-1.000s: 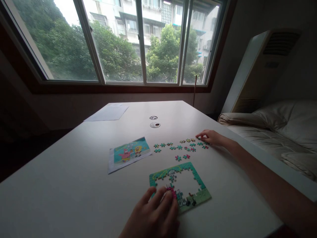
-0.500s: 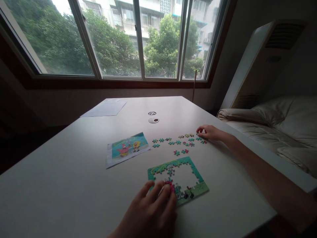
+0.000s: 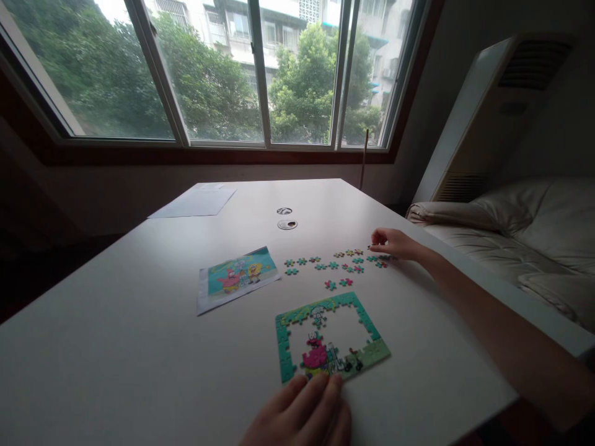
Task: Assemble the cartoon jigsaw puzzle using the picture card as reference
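Observation:
A partly assembled jigsaw puzzle (image 3: pixel 379 350) lies on the white table, its border joined around a bare gap, with a pink figure at its lower left. My left hand (image 3: pixel 307 409) rests its fingertips on the near edge of the puzzle, fingers stretched out, covering a bit of that edge. Over to the right, my right hand (image 3: pixel 393 243) pinches a small puzzle piece (image 3: pixel 370 248) just above the tabletop. Loose puzzle pieces (image 3: pixel 333 265) are spread in rows beyond the puzzle, some partly beneath my right hand.
A printed reference picture (image 3: pixel 239 277) lies left of the loose pieces. Farther back are two round inserts (image 3: pixel 287 225) in the tabletop and a sheet of paper (image 3: pixel 193 202). A pale sofa (image 3: pixel 493 226) stands right of the table (image 3: pixel 116 322), below a window (image 3: pixel 223 74).
My left hand has drawn back toward me, uncovering the pink part of the puzzle. My right hand has lifted slightly with a puzzle piece between its fingertips.

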`<state>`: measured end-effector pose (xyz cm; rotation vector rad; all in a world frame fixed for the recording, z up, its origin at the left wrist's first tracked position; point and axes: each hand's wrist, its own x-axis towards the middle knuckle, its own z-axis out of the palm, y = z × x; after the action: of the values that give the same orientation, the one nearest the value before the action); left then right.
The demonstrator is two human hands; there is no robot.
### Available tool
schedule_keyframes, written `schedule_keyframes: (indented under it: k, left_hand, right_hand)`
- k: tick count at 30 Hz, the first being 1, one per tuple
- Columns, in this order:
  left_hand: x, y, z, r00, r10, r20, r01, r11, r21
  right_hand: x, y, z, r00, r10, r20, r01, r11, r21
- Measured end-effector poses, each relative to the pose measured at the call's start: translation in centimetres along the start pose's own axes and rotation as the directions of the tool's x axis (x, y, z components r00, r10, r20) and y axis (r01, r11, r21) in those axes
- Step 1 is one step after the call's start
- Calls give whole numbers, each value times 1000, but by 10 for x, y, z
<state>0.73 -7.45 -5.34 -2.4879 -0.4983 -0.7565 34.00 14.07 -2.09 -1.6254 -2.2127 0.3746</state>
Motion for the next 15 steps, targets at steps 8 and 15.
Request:
schedule_keyframes:
  k: [8, 15]
  left_hand:
    - [5, 1, 1, 999, -44, -32, 43, 998, -37]
    - [3, 3, 3, 998, -66, -9, 66, 997, -43]
  right_hand:
    - [-49, -117, 2, 795, -456, 399, 245, 844, 477]
    - [-70, -150, 27, 638, -539, 551, 260, 823, 504]
